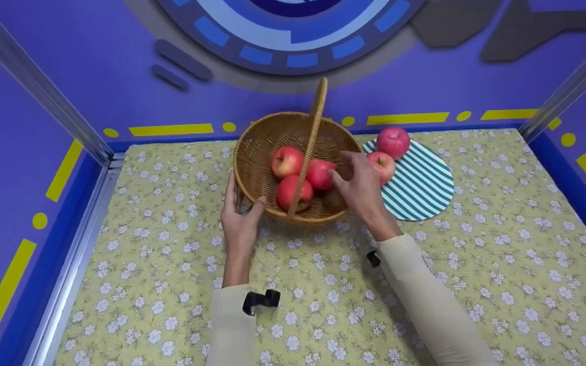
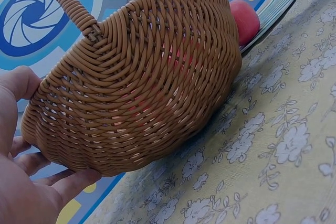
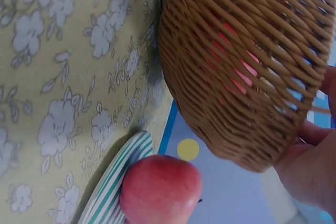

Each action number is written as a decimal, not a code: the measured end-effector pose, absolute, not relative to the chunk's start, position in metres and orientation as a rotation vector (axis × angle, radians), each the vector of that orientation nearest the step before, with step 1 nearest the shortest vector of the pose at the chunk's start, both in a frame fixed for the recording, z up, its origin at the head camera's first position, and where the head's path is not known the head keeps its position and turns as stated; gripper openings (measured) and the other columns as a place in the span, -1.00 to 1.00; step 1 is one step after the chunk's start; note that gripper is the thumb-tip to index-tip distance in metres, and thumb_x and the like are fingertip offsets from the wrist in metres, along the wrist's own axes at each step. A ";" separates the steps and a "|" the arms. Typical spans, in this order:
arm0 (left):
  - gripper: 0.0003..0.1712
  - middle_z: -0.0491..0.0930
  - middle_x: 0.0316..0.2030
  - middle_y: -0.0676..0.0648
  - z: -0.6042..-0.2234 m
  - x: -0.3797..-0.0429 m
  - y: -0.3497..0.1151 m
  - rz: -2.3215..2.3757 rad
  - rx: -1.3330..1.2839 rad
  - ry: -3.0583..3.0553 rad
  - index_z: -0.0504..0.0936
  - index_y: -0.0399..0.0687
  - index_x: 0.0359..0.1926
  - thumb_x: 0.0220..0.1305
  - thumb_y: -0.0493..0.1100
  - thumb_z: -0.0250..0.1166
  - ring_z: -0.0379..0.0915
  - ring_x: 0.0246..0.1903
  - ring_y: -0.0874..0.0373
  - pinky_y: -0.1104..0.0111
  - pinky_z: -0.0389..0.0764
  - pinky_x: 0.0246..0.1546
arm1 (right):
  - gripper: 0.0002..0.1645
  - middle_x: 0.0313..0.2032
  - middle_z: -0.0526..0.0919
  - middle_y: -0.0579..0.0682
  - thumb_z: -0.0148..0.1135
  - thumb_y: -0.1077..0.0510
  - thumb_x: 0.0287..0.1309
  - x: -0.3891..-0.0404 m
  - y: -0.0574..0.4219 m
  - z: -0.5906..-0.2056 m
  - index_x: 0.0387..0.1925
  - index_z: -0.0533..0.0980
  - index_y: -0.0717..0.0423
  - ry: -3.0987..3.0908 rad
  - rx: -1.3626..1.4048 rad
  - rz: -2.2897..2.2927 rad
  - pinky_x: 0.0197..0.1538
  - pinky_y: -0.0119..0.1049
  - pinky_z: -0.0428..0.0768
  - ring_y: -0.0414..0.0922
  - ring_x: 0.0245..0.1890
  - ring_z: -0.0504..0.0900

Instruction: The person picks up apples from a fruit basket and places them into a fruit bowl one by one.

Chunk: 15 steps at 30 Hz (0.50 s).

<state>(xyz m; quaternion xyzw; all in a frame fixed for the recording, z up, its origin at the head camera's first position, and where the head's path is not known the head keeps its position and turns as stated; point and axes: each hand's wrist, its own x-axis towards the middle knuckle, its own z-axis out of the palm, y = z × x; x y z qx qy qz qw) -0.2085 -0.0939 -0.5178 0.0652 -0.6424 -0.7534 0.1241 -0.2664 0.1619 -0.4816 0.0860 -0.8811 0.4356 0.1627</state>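
A wicker basket (image 1: 252,147) with a tall arched handle (image 1: 314,127) holds three red apples (image 1: 287,161). At its near left side my left hand (image 1: 240,221) grips the basket, thumb at the rim and fingers (image 2: 73,184) spread against the outer weave. My right hand (image 1: 361,190) reaches over the right rim. Its thumb is beside the rightmost apple in the basket (image 1: 319,174), and its fingers are loosely bent with no apple between them. Two more apples, a far one (image 1: 393,143) and a nearer one (image 1: 382,168) partly behind the right hand, sit outside.
Right of the basket lies a round green-and-white striped mat (image 1: 420,188), under the two outside apples. A yellow flowered cloth (image 1: 171,264) covers the table. Behind it stands a blue-purple wall (image 1: 120,91) with yellow marks, and metal posts (image 1: 54,96) rise at the corners.
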 end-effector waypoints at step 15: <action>0.06 0.15 0.62 0.08 -0.517 -0.208 -0.094 -2.183 0.176 -1.882 0.13 0.26 0.70 0.35 -0.24 0.48 0.16 0.54 0.01 0.31 0.57 0.33 | -0.52 0.13 0.66 0.27 0.38 0.13 0.40 -0.276 0.150 -0.486 0.22 0.60 0.34 -2.740 0.377 0.888 0.26 0.13 0.64 0.21 0.12 0.64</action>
